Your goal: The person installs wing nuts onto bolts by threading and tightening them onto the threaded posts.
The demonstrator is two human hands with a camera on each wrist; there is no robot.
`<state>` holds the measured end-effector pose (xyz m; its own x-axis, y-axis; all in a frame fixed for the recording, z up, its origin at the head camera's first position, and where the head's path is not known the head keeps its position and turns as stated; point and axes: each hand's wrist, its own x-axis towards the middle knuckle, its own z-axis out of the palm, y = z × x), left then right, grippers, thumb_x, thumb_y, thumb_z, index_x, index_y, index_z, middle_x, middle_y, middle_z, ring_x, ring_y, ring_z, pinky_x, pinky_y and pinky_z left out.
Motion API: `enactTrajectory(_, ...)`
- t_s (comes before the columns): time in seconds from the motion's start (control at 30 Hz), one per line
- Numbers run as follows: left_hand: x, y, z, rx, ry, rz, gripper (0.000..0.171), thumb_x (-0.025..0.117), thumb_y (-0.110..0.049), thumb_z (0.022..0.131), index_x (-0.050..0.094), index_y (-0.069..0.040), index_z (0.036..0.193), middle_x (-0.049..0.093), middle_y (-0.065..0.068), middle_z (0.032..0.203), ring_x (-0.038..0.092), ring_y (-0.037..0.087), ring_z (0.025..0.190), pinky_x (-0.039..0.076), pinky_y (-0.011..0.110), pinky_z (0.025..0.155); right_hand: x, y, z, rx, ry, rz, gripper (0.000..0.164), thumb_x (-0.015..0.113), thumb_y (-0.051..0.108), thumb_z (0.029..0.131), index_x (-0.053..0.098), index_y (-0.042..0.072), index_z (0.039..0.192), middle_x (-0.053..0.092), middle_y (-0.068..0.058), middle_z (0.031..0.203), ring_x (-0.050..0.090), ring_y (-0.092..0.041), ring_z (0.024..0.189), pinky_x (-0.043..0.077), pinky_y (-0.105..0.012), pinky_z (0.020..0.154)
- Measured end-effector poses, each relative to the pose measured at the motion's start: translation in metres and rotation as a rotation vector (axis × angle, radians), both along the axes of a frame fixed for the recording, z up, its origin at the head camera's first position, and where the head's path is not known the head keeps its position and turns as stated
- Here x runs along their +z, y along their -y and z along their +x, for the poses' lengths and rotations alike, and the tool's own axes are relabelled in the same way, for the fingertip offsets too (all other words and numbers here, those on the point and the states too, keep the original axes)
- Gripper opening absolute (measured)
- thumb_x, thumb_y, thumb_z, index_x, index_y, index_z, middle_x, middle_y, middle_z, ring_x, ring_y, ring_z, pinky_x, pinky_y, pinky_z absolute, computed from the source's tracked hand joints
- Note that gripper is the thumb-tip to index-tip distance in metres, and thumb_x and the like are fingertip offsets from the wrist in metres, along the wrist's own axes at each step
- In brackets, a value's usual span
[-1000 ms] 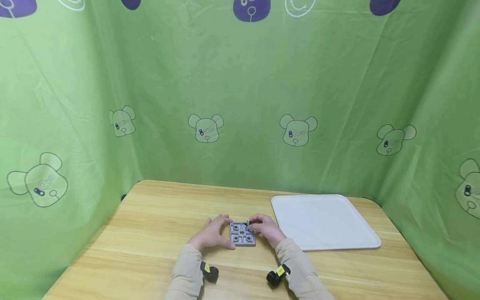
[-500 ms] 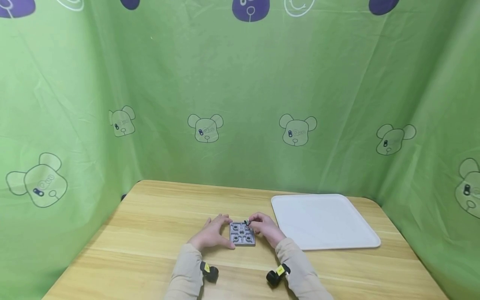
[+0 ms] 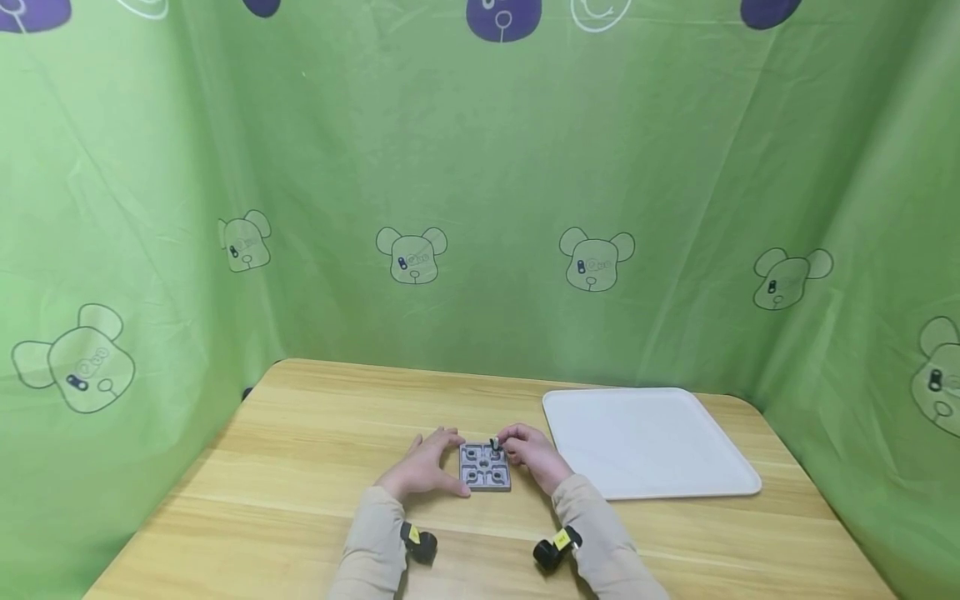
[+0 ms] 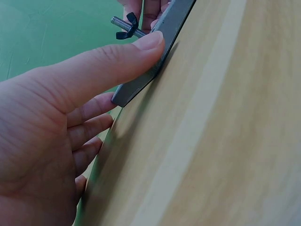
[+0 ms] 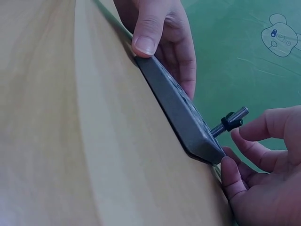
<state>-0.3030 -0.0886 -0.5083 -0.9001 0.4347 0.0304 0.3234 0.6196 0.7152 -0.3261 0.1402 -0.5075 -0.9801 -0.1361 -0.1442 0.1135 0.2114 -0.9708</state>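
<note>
A grey square metal plate [image 3: 484,475], with recesses and holes in its top, lies on the table. My left hand [image 3: 422,468] grips it from the left, thumb on the near edge and fingers at the far edge. From the plate's far right corner rises a threaded stud [image 5: 242,113] bearing a black wing nut [image 5: 232,121] partway up. My right hand [image 3: 537,458] is beside that corner, index fingertip right at the wing nut and thumb at the plate's edge. The right fingers are loosely bent, and the wing nut is not pinched between them.
A white tray [image 3: 651,446] lies on the wooden table [image 3: 300,500] to the right, close past my right hand. Green curtains [image 3: 480,317] with bear-face prints hang around the table. A black camera [image 3: 421,546] is strapped to the left wrist, another camera [image 3: 550,553] to the right.
The right fingertips have shifted slightly about the wing nut, which has turned on the stud. My left hand and the plate have stayed put.
</note>
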Motion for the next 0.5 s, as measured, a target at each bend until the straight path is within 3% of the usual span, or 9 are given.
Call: enactTrajectory(0.5,0.0019,-0.0003,0.0008,-0.004,-0.001,-0.01,0.089,0.085,-0.039,0.066,0.048,-0.006,0.139,0.032,0.018,0.157,0.021,0.038,0.149,0.002,0.061,0.122,0.0021,-0.0003,0.0027,0.051,-0.029,0.091,0.028,0.067,0.008,0.081,0.068,-0.001,0.107,0.068,-0.006,0.094,0.054,-0.014,0.076,0.042,-0.025,0.065)
